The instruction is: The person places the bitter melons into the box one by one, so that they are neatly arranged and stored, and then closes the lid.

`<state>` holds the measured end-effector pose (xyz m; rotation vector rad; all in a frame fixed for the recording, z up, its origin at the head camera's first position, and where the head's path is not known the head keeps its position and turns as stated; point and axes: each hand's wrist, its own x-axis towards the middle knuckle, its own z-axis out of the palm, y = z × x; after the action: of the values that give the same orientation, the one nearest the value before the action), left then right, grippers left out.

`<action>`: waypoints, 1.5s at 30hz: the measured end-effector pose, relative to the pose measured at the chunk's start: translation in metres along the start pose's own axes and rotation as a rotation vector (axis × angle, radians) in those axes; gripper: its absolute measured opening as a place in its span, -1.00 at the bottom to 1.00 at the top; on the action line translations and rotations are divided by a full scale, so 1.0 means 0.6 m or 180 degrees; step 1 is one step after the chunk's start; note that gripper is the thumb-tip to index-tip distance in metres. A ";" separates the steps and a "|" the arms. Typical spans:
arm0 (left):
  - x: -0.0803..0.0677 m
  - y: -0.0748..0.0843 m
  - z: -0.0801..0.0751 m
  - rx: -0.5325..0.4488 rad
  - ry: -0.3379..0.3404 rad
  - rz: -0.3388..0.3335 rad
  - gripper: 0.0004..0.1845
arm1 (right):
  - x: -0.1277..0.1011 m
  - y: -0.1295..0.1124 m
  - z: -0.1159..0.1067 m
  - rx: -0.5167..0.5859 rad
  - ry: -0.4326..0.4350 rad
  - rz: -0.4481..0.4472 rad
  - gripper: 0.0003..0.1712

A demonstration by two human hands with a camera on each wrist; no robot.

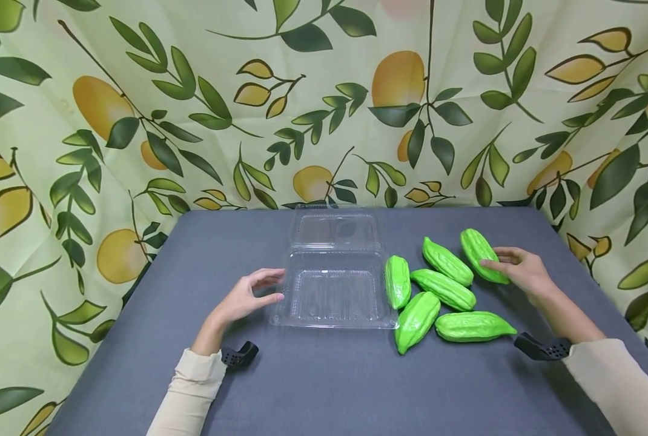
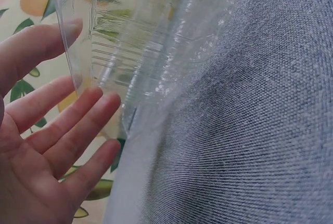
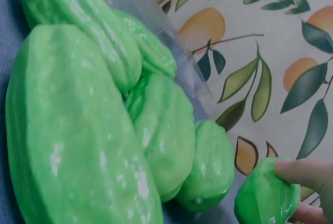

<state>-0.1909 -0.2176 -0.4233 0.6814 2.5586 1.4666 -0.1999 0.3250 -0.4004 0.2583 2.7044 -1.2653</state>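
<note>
Gourd (image 1: 483, 255) pinched by right hand (image 1: 520, 269); left hand (image 1: 247, 297) open beside container (image 1: 335, 290).

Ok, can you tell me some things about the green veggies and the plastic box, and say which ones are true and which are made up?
1. Six green chayote-like gourds lie on the grey tablecloth. True.
2. The clear plastic clamshell box is closed. False: its lid stands open at the back.
3. The right hand holds the far-right gourd. True.
4. One gourd already sits inside the box. False: all of them lie outside, to its right.
5. The left hand is at the box's left edge with its fingers open. True.
</note>
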 end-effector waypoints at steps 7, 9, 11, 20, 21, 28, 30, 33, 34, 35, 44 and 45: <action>-0.002 0.000 0.000 -0.0058 -0.0002 0.0029 -0.46 | -0.004 -0.022 0.002 0.0118 -0.0075 -0.0046 -0.02; -0.003 0.001 0.000 -0.0113 -0.0012 0.0030 -0.47 | -0.006 -0.031 0.004 0.0134 -0.0105 -0.0068 -0.02; -0.006 0.000 0.000 -0.0151 -0.0031 0.0031 -0.47 | -0.009 -0.041 0.007 0.0164 -0.0145 -0.0095 -0.03; -0.014 -0.008 0.002 -0.0171 -0.0143 0.0043 -0.39 | -0.033 -0.086 0.038 0.0291 -0.0376 -0.0299 -0.12; -0.014 -0.007 0.002 -0.0161 -0.0136 0.0044 -0.39 | -0.035 -0.089 0.042 0.0285 -0.0387 -0.0322 -0.13; -0.016 -0.003 0.004 -0.0101 -0.0105 0.0021 -0.39 | -0.047 -0.109 0.067 0.0398 -0.0521 -0.0367 -0.13; -0.016 -0.002 0.004 -0.0091 -0.0107 0.0024 -0.39 | -0.050 -0.114 0.074 0.0459 -0.0554 -0.0378 -0.13; -0.016 -0.002 0.005 -0.0079 -0.0102 0.0035 -0.39 | -0.055 -0.122 0.083 0.0506 -0.0585 -0.0409 -0.14; -0.016 -0.002 0.006 -0.0079 -0.0102 0.0035 -0.39 | -0.057 -0.125 0.086 0.0512 -0.0603 -0.0418 -0.15; -0.016 -0.002 0.006 -0.0083 -0.0102 0.0035 -0.39 | -0.058 -0.128 0.088 0.0514 -0.0626 -0.0430 -0.15; -0.015 -0.002 0.006 -0.0138 -0.0088 0.0048 -0.39 | -0.067 -0.143 0.115 0.0662 -0.0768 -0.0425 -0.15; -0.015 -0.002 0.006 -0.0143 -0.0091 0.0051 -0.39 | -0.068 -0.145 0.118 0.0702 -0.0798 -0.0421 -0.15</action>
<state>-0.1822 -0.2194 -0.4275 0.7130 2.4969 1.5029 -0.1746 0.2118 -0.3723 -0.0551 2.4071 -1.5215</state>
